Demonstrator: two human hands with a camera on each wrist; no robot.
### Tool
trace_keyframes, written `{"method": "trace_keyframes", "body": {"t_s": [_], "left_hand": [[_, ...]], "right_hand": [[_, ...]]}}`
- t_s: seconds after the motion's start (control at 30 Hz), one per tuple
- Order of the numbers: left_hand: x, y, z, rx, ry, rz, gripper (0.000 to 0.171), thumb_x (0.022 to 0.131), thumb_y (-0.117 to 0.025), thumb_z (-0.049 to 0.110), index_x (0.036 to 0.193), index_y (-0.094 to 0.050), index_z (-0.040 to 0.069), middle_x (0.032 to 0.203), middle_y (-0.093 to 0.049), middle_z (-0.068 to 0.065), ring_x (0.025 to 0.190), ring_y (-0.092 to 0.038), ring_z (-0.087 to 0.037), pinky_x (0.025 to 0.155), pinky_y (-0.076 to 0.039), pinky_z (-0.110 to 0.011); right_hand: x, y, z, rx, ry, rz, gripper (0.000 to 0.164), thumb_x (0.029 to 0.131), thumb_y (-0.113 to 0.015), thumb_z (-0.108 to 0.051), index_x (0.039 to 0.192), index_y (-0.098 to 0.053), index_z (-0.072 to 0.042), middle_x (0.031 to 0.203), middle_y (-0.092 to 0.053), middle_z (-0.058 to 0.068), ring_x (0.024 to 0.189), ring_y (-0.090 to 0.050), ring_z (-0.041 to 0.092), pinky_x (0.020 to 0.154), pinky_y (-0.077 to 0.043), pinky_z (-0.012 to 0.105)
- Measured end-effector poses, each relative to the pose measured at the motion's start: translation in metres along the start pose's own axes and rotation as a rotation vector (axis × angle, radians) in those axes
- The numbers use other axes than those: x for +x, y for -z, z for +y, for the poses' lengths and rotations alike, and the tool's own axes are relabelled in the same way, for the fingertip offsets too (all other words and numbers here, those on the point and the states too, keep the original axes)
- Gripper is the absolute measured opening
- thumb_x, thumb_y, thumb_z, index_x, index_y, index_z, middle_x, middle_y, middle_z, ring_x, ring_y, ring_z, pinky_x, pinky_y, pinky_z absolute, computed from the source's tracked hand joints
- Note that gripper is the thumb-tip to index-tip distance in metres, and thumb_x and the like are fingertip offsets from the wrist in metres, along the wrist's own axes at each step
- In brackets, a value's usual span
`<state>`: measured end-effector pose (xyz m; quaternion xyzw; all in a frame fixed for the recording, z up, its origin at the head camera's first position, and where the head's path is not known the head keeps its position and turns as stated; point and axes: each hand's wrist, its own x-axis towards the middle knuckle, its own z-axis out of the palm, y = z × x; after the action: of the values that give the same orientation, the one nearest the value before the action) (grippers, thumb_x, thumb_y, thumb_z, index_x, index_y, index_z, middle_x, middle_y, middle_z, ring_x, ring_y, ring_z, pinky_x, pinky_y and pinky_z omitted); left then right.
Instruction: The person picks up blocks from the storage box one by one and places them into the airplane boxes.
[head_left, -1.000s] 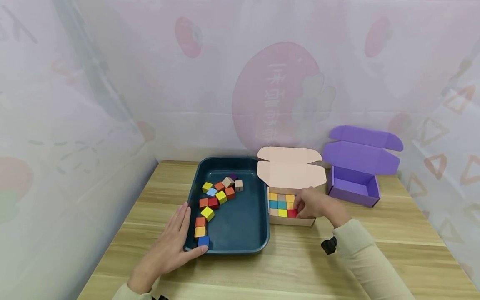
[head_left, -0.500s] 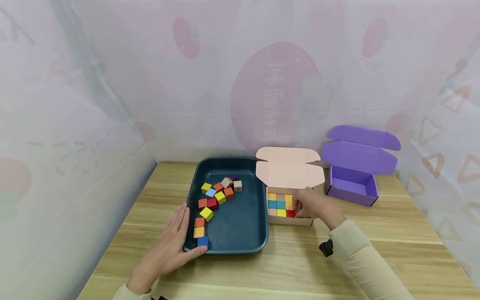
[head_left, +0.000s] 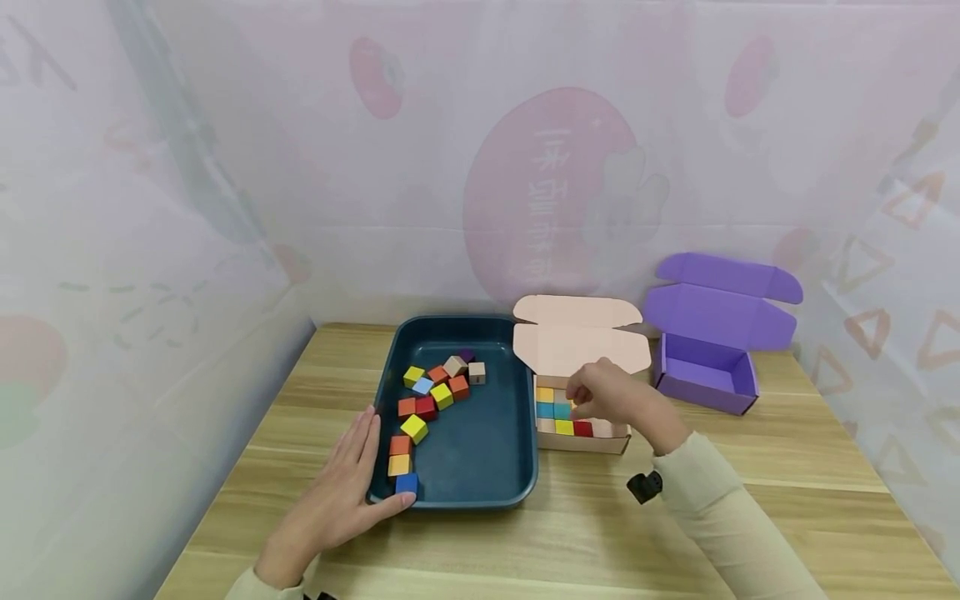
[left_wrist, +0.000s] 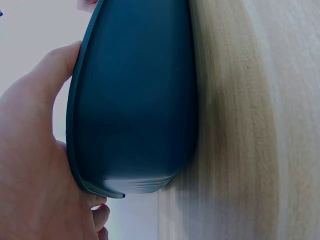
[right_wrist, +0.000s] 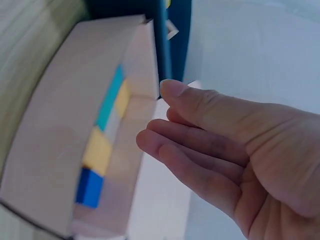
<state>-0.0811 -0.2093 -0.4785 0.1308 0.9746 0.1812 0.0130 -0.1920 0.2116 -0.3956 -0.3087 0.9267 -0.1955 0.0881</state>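
Observation:
My left hand (head_left: 330, 496) rests at the near left corner of a dark blue tray (head_left: 480, 454), fingers straight along its side and thumb on the front rim. Inside the tray lie several coloured cubes, including a blue cube (head_left: 407, 484) by the thumb and a yellow cube (head_left: 414, 429). My right hand (head_left: 618, 400) hovers over a pale pink cardboard box (head_left: 581, 442), fingers loosely bent and holding nothing. Rows of cubes fill part of that box, among them a red cube (head_left: 582, 428) and a dark blue cube (right_wrist: 91, 189). The hand hides some of them in the head view.
The pink box's lid (head_left: 581, 348) stands open behind it, close to the tray's right side. Farther right stands an open purple box (head_left: 708, 398) with no cubes visible inside. All sit on a wooden table (head_left: 525, 554) before a printed cloth backdrop (head_left: 420, 192).
My right hand has lifted out of the pink box and shifted slightly left, uncovering the area right of the red cube. The left hand and tray stay as they were.

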Motion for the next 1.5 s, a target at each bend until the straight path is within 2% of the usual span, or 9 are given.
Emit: {"method": "trace_keyframes", "body": {"t_s": [0.13, 0.3, 0.5, 0.7, 1.1, 1.27, 1.5], "left_hand": [[0.0, 0.001, 0.0, 0.007, 0.009, -0.006, 0.123, 0.088, -0.063, 0.079, 0.169, -0.011, 0.003, 0.179, -0.004, -0.016, 0.164, -0.014, -0.041, 0.129, -0.021, -0.069], [0.001, 0.001, 0.0, 0.011, 0.01, -0.007, 0.123, 0.088, -0.063, 0.079, 0.17, -0.011, 0.003, 0.18, -0.004, -0.016, 0.164, -0.014, -0.041, 0.129, -0.021, -0.069], [0.0, 0.001, -0.001, 0.003, 0.005, -0.009, 0.123, 0.088, -0.064, 0.078, 0.169, -0.011, 0.002, 0.179, -0.004, -0.016, 0.164, -0.013, -0.041, 0.129, -0.021, -0.068], [0.0, 0.002, -0.001, -0.002, 0.008, -0.009, 0.123, 0.088, -0.065, 0.077, 0.169, -0.01, 0.003, 0.18, -0.003, -0.016, 0.164, -0.012, -0.041, 0.129, -0.02, -0.069], [-0.003, 0.003, 0.001, -0.033, -0.007, -0.006, 0.122, 0.088, -0.066, 0.075, 0.169, -0.012, 0.001, 0.179, -0.005, -0.018, 0.164, -0.013, -0.043, 0.128, -0.021, -0.07], [-0.003, 0.003, 0.0, -0.016, -0.032, 0.009, 0.121, 0.089, -0.065, 0.075, 0.169, -0.012, 0.002, 0.179, -0.006, -0.018, 0.164, -0.014, -0.043, 0.128, -0.022, -0.069], [-0.002, 0.002, -0.001, -0.023, -0.046, 0.011, 0.121, 0.089, -0.065, 0.075, 0.169, -0.011, 0.002, 0.179, -0.005, -0.018, 0.164, -0.013, -0.043, 0.129, -0.022, -0.069]], "right_hand": [[0.01, 0.006, -0.022, 0.002, 0.073, 0.004, 0.018, 0.087, -0.086, -0.009, 0.101, -0.079, -0.001, 0.094, -0.08, 0.009, 0.081, -0.073, 0.012, 0.079, -0.065, 0.03], [0.023, 0.006, -0.055, 0.019, 0.102, -0.044, 0.025, 0.089, -0.086, -0.015, 0.109, -0.079, -0.003, 0.102, -0.081, 0.008, 0.086, -0.074, 0.012, 0.083, -0.065, 0.03], [0.038, -0.004, -0.089, 0.022, 0.121, -0.107, 0.034, 0.092, -0.083, -0.018, 0.121, -0.077, -0.003, 0.117, -0.08, 0.01, 0.102, -0.078, 0.022, 0.089, -0.065, 0.032], [0.049, -0.022, -0.115, 0.025, 0.179, -0.132, 0.036, 0.093, -0.082, -0.023, 0.125, -0.076, -0.007, 0.122, -0.079, 0.006, 0.107, -0.077, 0.019, 0.09, -0.063, 0.025], [0.062, -0.075, -0.144, 0.006, 0.234, -0.188, 0.037, 0.091, -0.085, -0.028, 0.124, -0.078, -0.014, 0.115, -0.08, -0.001, 0.1, -0.075, 0.008, 0.085, -0.059, 0.013], [0.069, -0.093, -0.15, 0.012, 0.245, -0.2, 0.035, 0.091, -0.085, -0.027, 0.122, -0.078, -0.014, 0.112, -0.08, -0.002, 0.096, -0.074, 0.007, 0.083, -0.058, 0.012], [0.079, -0.111, -0.155, 0.027, 0.209, -0.186, 0.03, 0.09, -0.086, -0.024, 0.118, -0.08, -0.013, 0.104, -0.08, -0.002, 0.083, -0.066, 0.002, 0.077, -0.056, 0.013]]}}
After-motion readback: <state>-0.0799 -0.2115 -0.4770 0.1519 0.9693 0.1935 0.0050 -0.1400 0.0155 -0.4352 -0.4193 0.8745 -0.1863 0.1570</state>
